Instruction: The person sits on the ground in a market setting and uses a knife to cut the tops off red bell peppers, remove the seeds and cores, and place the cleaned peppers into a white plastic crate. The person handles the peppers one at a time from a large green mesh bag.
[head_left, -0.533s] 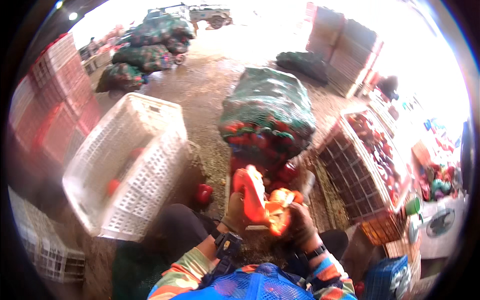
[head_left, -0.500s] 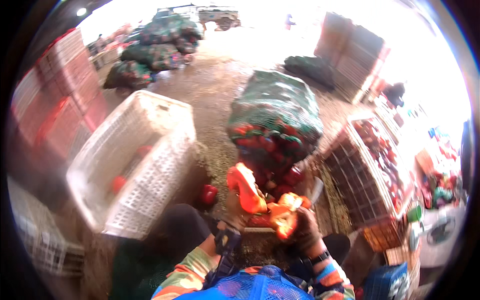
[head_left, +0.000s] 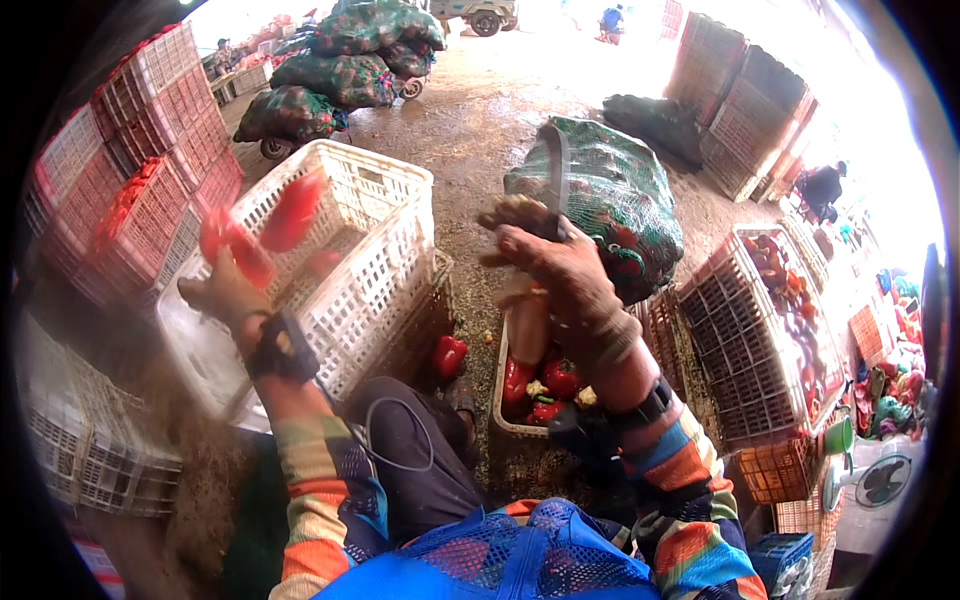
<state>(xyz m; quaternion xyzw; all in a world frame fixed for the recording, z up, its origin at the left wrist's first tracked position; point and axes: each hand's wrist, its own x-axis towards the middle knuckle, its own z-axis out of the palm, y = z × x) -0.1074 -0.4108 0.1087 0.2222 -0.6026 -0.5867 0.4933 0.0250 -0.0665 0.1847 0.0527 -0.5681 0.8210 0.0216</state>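
My left hand (head_left: pixel 225 285), its fingers apart, is over the near left side of a white crate (head_left: pixel 370 300). Blurred red pepper pieces (head_left: pixel 290 210) are in the air just beyond its fingertips. My gloved right hand (head_left: pixel 565 280) is raised at the centre, closed on a knife with its grey blade (head_left: pixel 558 165) pointing up. Beneath it a small tub (head_left: pixel 505 420) holds whole red peppers (head_left: pixel 562 378) and pale cores (head_left: pixel 587 398). A single red pepper (head_left: pixel 450 355) lies on the wet floor between the crate and the tub.
A green mesh sack (head_left: pixel 630 180) of peppers stands ahead. Loaded sacks (head_left: pixel 330 85) sit on a cart behind. Stacked crates (head_left: pixel 140 100) are at left and back right. A full crate (head_left: pixel 740 350) and fan (head_left: pixel 880 480) are at right. A crouching person (head_left: pixel 820 190) is beyond.
Both hands have left the tub. My left hand moved up and left to the crate and released the pepper pieces. My right hand rose with the knife. The view has shifted somewhat.
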